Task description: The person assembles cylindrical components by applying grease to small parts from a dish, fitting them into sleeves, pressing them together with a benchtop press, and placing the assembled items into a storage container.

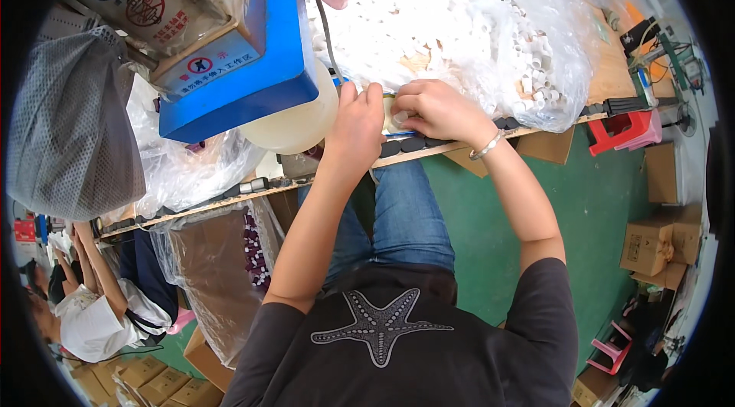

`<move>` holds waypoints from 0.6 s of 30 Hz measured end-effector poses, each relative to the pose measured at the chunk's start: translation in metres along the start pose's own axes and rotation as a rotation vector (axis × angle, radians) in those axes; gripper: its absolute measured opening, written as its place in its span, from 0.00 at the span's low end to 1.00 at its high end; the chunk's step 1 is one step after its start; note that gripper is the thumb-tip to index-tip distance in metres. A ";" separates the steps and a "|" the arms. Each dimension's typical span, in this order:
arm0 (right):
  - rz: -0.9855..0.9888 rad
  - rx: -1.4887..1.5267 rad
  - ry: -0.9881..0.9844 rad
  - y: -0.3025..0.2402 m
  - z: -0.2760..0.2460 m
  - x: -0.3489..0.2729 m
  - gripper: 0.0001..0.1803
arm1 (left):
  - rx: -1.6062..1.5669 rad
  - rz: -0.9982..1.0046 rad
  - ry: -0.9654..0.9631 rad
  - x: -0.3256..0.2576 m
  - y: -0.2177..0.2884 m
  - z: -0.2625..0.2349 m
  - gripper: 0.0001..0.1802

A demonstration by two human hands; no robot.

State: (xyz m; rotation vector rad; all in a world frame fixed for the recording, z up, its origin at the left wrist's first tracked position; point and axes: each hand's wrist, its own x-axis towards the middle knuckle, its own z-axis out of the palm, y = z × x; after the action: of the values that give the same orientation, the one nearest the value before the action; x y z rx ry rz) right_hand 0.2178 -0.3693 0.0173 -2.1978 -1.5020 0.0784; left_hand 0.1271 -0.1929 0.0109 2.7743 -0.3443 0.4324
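Both hands are brought together at the bench edge [536, 131] — the right hand [432, 108] is curled over a small white part [400, 117], pinched for control. The left hand [358, 117] is pressed in at nine o'clock of it, fingers closed (what it grips cannot be told), the heap of white caps [459, 16] kept at twelve — within reach.

Small white part [398, 117] is mostly covered between left hand [358, 120] and right hand [436, 108]; shape can't be made out. Fingertips of both hands are hidden against each other. White pieces in the bag [490, 32] beyond the hands are blurred into one mass.
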 end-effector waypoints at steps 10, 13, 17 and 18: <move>0.014 -0.226 0.149 0.005 -0.013 -0.012 0.11 | 0.035 -0.010 0.001 -0.001 0.002 -0.002 0.40; -0.005 -0.225 0.134 0.005 -0.006 -0.011 0.11 | 0.034 -0.031 -0.013 -0.001 0.002 -0.003 0.40; 0.014 -0.233 0.089 -0.001 -0.008 -0.007 0.11 | 0.030 -0.018 0.014 -0.001 0.002 -0.003 0.40; 0.039 -0.181 0.062 -0.003 -0.008 -0.007 0.12 | 0.026 -0.024 0.012 -0.001 0.002 -0.002 0.40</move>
State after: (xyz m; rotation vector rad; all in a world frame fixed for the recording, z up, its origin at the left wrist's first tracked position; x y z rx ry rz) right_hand 0.2150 -0.3777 0.0241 -2.3485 -1.4831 -0.1172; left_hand 0.1246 -0.1934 0.0131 2.7967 -0.3043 0.4505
